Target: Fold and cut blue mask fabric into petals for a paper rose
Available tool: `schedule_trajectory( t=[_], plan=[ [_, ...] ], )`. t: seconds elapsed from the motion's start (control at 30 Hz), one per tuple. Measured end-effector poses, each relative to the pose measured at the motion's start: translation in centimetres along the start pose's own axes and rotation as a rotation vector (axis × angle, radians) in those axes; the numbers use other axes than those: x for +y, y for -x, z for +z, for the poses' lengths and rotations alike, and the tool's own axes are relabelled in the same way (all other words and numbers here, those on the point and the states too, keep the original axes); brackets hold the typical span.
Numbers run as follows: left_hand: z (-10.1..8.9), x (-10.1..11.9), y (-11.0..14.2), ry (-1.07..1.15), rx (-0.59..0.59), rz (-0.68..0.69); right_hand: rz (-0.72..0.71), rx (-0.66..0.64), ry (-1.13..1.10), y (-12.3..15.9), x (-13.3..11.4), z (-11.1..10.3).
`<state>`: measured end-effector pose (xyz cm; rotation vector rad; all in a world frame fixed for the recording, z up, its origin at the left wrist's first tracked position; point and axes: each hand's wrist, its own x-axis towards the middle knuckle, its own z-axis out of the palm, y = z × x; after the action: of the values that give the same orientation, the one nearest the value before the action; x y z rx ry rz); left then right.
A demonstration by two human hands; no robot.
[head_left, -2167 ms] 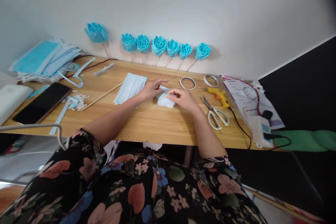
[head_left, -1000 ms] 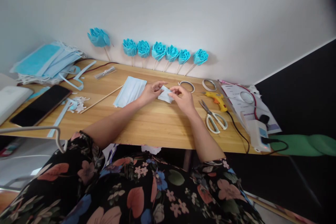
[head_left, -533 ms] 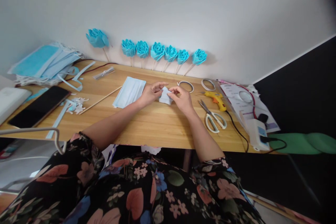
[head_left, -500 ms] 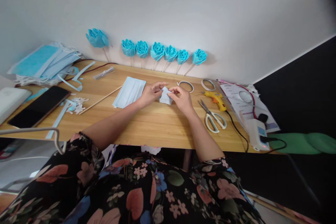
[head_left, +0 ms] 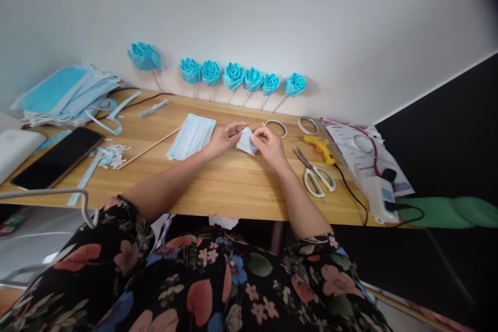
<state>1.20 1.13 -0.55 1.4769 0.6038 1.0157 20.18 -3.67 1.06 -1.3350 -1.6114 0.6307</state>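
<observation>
A small pale blue-white piece of mask fabric (head_left: pixel 246 143) is held up between my two hands, just above the wooden table (head_left: pixel 229 189). My left hand (head_left: pixel 225 136) pinches its left edge with thumb and fingers. At its right edge, my right hand (head_left: pixel 269 144) grips it between thumb and fingertips. Part of the fabric is hidden behind the fingers. A flat light-blue face mask (head_left: pixel 192 136) lies just left of my left hand. Behind my right hand sits a roll of tape (head_left: pixel 277 128), partly covered by the hand.
Scissors (head_left: pixel 313 172) and a yellow glue gun (head_left: pixel 321 149) lie at right, near a power strip (head_left: pixel 382 199). Several blue fabric roses (head_left: pixel 234 77) on sticks lean against the wall. At left are a mask stack (head_left: pixel 66 91), a phone (head_left: pixel 58 158) and a wooden stick (head_left: pixel 149 148).
Both hands stay nearly in place. The piece of fabric, at first spread with its lower part hanging, is now a smaller shape, turned and tilted between my fingers. The camera view has shifted slightly.
</observation>
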Motion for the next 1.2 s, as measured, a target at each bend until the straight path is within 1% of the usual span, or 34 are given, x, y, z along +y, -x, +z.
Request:
schedule_trajectory(
  t=[0.07,0.13,0.23,0.3,0.37,0.47,0.53,0.63,0.77,0.9,1.03,1.2],
  plan=[
    [0.0,0.4,0.1,-0.058,0.007,0.009,0.038,0.001,-0.038,0.0,0.0,0.0],
    [0.1,0.5,0.2,-0.085,-0.011,0.017,0.077,0.001,-0.083,0.0,0.1,0.1],
    [0.2,0.2,0.1,-0.097,-0.044,0.040,0.124,0.004,-0.163,-0.1,0.3,0.3],
    [0.1,-0.2,-0.1,-0.138,-0.018,0.064,0.154,-0.009,-0.239,-0.1,0.6,0.4],
    [0.0,-0.5,-0.3,-0.181,0.033,0.088,0.170,-0.049,-0.295,-0.2,0.8,0.6],
    [-0.3,-0.5,-0.3,-0.226,0.101,0.151,0.138,-0.121,-0.263,-0.2,1.2,0.7],
    [-0.3,-0.3,-0.3,-0.277,0.126,0.207,0.108,-0.131,-0.200,-0.1,1.4,0.9],
    [-0.3,-0.1,-0.1,-0.368,0.108,0.247,0.100,-0.123,-0.127,-0.1,1.5,0.9],
    [-0.5,-0.3,0.0,-0.450,0.024,0.174,0.116,-0.167,-0.083,-0.1,1.2,0.8],
    [-0.9,-0.9,-0.1,-0.493,0.002,0.138,0.113,-0.202,-0.063,-0.1,0.8,0.5],
    [-1.3,-1.1,-0.3,-0.503,-0.009,0.081,0.117,-0.190,-0.052,-0.1,0.8,0.3],
    [-2.0,-1.1,-0.4,-0.512,-0.074,0.052,0.120,-0.159,-0.066,-0.2,1.2,0.3]
  ],
)
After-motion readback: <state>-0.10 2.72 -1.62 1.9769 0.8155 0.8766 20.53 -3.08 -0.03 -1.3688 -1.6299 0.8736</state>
